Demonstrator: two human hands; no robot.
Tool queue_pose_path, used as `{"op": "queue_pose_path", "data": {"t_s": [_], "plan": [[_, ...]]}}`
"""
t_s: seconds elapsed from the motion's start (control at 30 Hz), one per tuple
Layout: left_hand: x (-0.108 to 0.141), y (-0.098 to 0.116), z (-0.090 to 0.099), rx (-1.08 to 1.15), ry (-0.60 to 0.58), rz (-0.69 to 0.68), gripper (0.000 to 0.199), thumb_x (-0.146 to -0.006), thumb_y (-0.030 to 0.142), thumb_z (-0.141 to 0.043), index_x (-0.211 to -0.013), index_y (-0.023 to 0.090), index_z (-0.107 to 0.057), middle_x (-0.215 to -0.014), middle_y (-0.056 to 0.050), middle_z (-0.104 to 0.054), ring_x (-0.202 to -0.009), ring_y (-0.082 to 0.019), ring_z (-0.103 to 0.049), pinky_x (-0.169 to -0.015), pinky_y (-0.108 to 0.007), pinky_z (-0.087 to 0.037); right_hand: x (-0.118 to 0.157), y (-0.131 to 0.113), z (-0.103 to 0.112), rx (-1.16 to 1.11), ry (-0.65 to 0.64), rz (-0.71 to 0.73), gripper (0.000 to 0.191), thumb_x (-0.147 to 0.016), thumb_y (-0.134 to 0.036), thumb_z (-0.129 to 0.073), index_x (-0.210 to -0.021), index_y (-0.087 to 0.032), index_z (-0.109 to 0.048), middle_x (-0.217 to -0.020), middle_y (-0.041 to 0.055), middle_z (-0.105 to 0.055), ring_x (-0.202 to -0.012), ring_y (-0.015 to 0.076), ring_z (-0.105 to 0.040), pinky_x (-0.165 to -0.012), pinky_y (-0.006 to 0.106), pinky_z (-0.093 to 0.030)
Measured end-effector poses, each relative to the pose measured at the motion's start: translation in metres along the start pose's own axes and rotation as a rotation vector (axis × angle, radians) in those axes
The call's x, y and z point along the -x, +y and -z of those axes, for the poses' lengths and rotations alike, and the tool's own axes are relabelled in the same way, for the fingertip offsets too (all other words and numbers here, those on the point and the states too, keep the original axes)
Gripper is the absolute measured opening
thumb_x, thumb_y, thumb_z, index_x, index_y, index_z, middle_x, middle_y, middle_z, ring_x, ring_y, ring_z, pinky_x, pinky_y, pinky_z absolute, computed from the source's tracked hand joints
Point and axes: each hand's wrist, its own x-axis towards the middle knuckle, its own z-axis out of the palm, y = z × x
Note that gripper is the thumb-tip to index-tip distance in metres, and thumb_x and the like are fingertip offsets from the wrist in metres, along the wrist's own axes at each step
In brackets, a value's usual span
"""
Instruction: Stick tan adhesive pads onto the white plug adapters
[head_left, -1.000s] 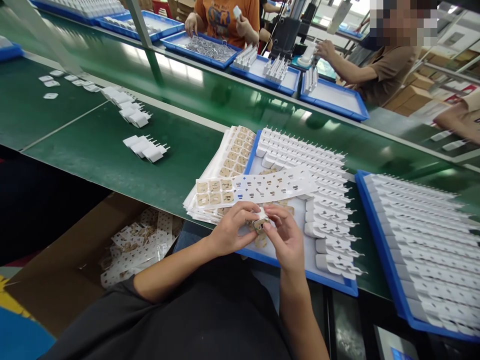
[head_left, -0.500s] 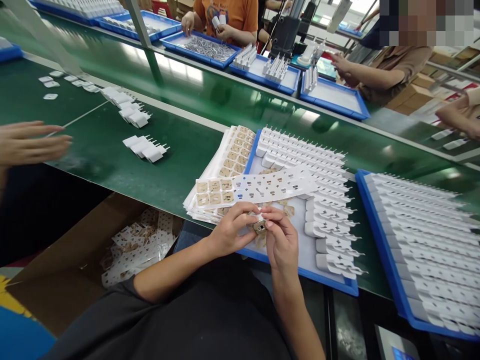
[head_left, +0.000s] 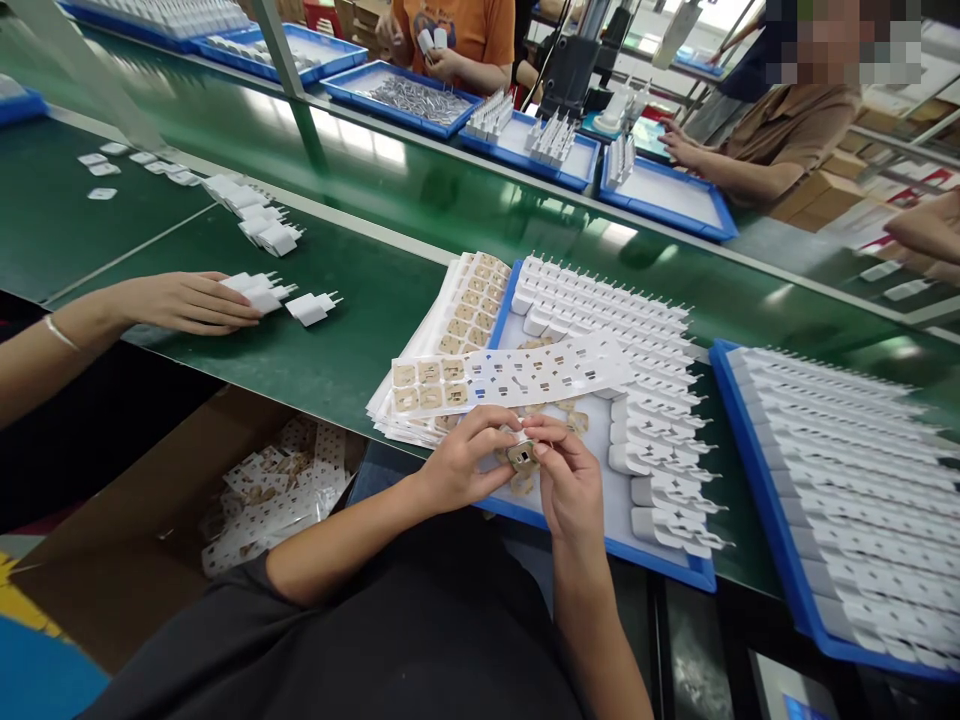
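Between both hands, low in the middle of the view, is a small white charger (head_left: 521, 455) with a tan face and a dark port turned up. My left hand (head_left: 469, 458) closes its fingers on the charger's left side. From the right, my right hand (head_left: 571, 478) pinches it with thumb and fingertips. Just beyond them lies a sticker strip (head_left: 517, 375), its left end still bearing tan pieces. That strip rests across a stack of sticker sheets (head_left: 420, 345) and a blue-rimmed tray (head_left: 660, 570) holding rows of white chargers (head_left: 600, 310).
A co-worker's hand (head_left: 191, 303) touches chargers (head_left: 262, 292) on the green table (head_left: 360, 365) at left. Another full tray (head_left: 757, 500) stands at right. A carton (head_left: 112, 570) with used sheets sits below the table edge. Other people work behind the barrier.
The co-worker's hand has come in from the left onto the group of chargers, and some of them have shifted, leaving one apart. My hands stay nearly still; my right hand has moved slightly right.
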Motion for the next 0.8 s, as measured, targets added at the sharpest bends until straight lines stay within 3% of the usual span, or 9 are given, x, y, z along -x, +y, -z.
{"op": "queue_pose_path", "data": {"t_s": [0.1, 0.23, 0.3, 0.4, 0.47, 0.53, 0.6, 0.7, 0.8], "plan": [[-0.001, 0.001, 0.000, 0.023, -0.005, 0.010, 0.041, -0.081, 0.008, -0.070, -0.115, 0.023, -0.054, -0.115, -0.009, -0.063, -0.109, -0.021, -0.066, -0.094, -0.040, -0.059, -0.003, -0.009, 0.009, 0.214, -0.079, 0.096, 0.016, -0.093, -0.020, -0.064, -0.103, -0.028, -0.073, -0.106, 0.0044, -0.073, -0.105, 0.0222, -0.068, -0.093, 0.041, -0.054], [-0.001, 0.003, 0.000, 0.024, -0.010, 0.071, 0.042, -0.079, 0.010, -0.072, -0.115, 0.022, -0.053, -0.113, -0.010, -0.065, -0.107, -0.022, -0.067, -0.091, -0.039, -0.059, -0.003, -0.021, 0.014, 0.688, -0.092, 0.493, 0.019, -0.091, -0.012, -0.066, -0.100, -0.027, -0.070, -0.104, 0.0051, -0.074, -0.103, 0.0237, -0.064, -0.093, 0.045, -0.053], [-0.002, 0.004, 0.001, 0.046, -0.010, 0.133, 0.041, -0.078, 0.014, -0.074, -0.113, 0.022, -0.053, -0.111, -0.010, -0.066, -0.105, -0.023, -0.068, -0.088, -0.037, -0.059, 0.001, -0.023, 0.015, 0.803, -0.099, 0.628, 0.020, -0.089, -0.011, -0.068, -0.099, -0.028, -0.070, -0.104, 0.0052, -0.072, -0.099, 0.0232, -0.063, -0.089, 0.043, -0.053], [-0.005, 0.005, 0.003, 0.074, 0.005, 0.218, 0.040, -0.078, 0.017, -0.075, -0.111, 0.022, -0.053, -0.109, -0.009, -0.067, -0.102, -0.022, -0.069, -0.086, -0.036, -0.057, 0.005, -0.022, 0.019, 0.621, -0.133, 0.585, 0.008, -0.093, -0.019, -0.064, -0.093, -0.026, -0.067, -0.091, 0.0037, -0.068, -0.087, 0.0213, -0.065, -0.077, 0.039, -0.055], [-0.006, 0.008, 0.003, 0.049, 0.035, 0.258, 0.039, -0.077, 0.016, -0.074, -0.109, 0.022, -0.054, -0.108, -0.009, -0.067, -0.101, -0.022, -0.068, -0.087, -0.037, -0.056, 0.003, -0.020, 0.027, 0.518, -0.030, 0.498, 0.005, -0.095, -0.023, -0.061, -0.093, -0.026, -0.065, -0.082, 0.0018, -0.066, -0.077, 0.0195, -0.065, -0.068, 0.035, -0.055], [-0.006, 0.011, 0.005, 0.025, 0.077, 0.280, 0.040, -0.076, 0.015, -0.072, -0.110, 0.022, -0.053, -0.108, -0.008, -0.067, -0.100, -0.022, -0.067, -0.086, -0.036, -0.056, -0.004, -0.017, 0.039, 0.634, 0.154, 0.437, 0.006, -0.095, -0.025, -0.063, -0.099, -0.024, -0.067, -0.083, 0.0023, -0.070, -0.072, 0.0186, -0.067, -0.066, 0.034, -0.055], [-0.007, 0.011, 0.010, -0.002, 0.116, 0.284, 0.046, -0.075, 0.015, -0.071, -0.116, 0.022, -0.051, -0.108, -0.008, -0.066, -0.100, -0.022, -0.067, -0.084, -0.035, -0.057, -0.014, -0.013, 0.051, 0.939, 0.216, 0.423, 0.016, -0.093, -0.030, -0.067, -0.106, -0.022, -0.071, -0.094, 0.0064, -0.075, -0.080, 0.0215, -0.070, -0.079, 0.039, -0.057], [-0.009, -0.002, 0.036, -0.132, 0.192, 0.311, 0.051, -0.075, 0.014, -0.068, -0.122, 0.022, -0.051, -0.113, -0.009, -0.065, -0.104, -0.022, -0.066, -0.088, -0.034, -0.057, -0.027, -0.005, 0.062, 1.179, 0.228, 0.502, 0.026, -0.096, -0.038, -0.061, -0.110, -0.019, -0.075, -0.113, 0.0120, -0.075, -0.104, 0.0288, -0.070, -0.097, 0.047, -0.054], [-0.010, -0.031, 0.085, -0.373, 0.271, 0.418, 0.040, -0.078, 0.013, -0.066, -0.117, 0.021, -0.056, -0.114, -0.008, -0.065, -0.105, -0.021, -0.065, -0.092, -0.034, -0.055, -0.030, 0.000, 0.064, 1.208, 0.251, 0.500, 0.033, -0.097, -0.044, -0.057, -0.109, -0.018, -0.075, -0.115, 0.0123, -0.076, -0.102, 0.0291, -0.071, -0.091, 0.044, -0.056]]}}
